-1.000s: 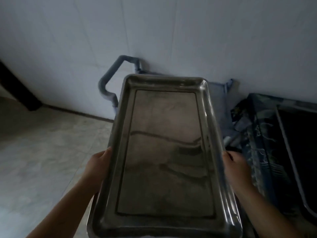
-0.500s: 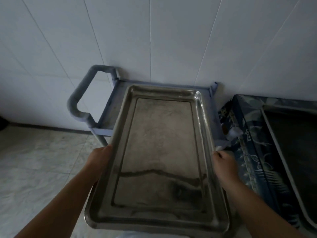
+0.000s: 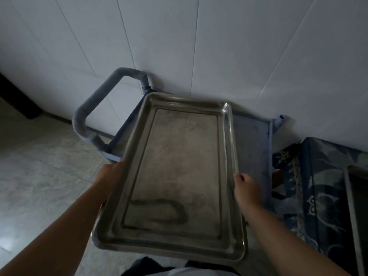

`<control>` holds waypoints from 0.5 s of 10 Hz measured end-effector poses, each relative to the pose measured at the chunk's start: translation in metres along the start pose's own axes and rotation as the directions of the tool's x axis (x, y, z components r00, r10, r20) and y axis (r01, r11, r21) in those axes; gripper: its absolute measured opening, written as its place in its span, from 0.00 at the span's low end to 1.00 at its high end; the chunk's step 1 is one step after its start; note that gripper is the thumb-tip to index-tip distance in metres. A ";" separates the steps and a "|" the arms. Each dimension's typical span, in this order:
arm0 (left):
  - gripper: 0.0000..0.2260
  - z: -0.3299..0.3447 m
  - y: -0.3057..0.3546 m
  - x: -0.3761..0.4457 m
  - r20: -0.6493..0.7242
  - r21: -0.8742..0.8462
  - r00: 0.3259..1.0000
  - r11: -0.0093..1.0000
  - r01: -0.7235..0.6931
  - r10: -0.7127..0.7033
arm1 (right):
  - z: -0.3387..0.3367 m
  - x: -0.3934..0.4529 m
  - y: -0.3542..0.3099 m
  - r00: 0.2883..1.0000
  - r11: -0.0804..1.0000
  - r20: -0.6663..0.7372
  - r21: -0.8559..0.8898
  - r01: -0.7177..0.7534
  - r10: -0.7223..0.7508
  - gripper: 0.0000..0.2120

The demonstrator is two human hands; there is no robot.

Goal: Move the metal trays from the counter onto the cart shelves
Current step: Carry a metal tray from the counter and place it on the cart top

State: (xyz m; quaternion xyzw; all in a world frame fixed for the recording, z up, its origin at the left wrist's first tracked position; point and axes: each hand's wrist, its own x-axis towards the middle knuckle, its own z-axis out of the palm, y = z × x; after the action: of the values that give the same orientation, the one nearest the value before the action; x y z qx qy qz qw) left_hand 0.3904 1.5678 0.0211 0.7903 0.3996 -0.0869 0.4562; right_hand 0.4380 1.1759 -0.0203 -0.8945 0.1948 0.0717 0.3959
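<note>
A large rectangular metal tray [image 3: 179, 168] is held lengthwise in front of me, its far end over the top shelf of a blue cart [image 3: 253, 140]. My left hand [image 3: 110, 174] grips the tray's left long rim and my right hand [image 3: 246, 188] grips the right long rim. The tray hides most of the cart's shelf; its near end hangs out past the cart towards my body. Whether the far end touches the shelf I cannot tell.
The cart's padded handle [image 3: 95, 110] sticks out at the left, against a white tiled wall [image 3: 199, 46]. A counter with a blue patterned cloth [image 3: 322, 192] stands at the right, with another dark tray [image 3: 356, 200] on it. Pale floor tiles [image 3: 35, 176] lie at the left.
The tray has gone forward and down over the cart's top shelf, and more of the shelf now shows to its right. Both hands keep their hold on the long rims.
</note>
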 end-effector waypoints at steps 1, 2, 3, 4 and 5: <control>0.21 0.008 0.006 0.001 -0.004 -0.001 1.000 1.000 0.022 -0.022 | 0.000 0.015 -0.005 1.000 1.000 0.013 -0.005 0.015 -0.015 0.14; 0.20 0.008 0.007 0.005 0.043 0.050 0.999 0.999 0.017 -0.019 | 0.003 0.022 -0.004 0.999 0.999 0.011 0.017 0.033 -0.033 0.15; 0.17 0.005 0.004 0.009 0.084 0.091 0.996 0.995 -0.028 0.020 | 0.005 0.021 -0.005 0.999 0.999 -0.002 -0.003 0.050 -0.050 0.16; 0.09 0.003 0.003 0.002 0.100 0.085 0.995 0.996 -0.021 0.012 | 0.002 0.025 -0.009 0.998 0.997 0.032 -0.054 0.052 -0.050 0.16; 0.06 0.003 -0.007 -0.003 0.098 0.066 0.995 0.997 -0.034 0.027 | 0.001 0.032 -0.014 0.995 0.991 0.061 -0.100 0.088 -0.083 0.17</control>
State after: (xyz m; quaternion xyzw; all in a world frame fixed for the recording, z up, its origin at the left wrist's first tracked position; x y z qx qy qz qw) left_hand 0.3843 1.5658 0.0166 0.8062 0.3616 -0.1316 0.4494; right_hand 0.4729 1.1756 -0.0201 -0.9189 0.1411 0.0898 0.3573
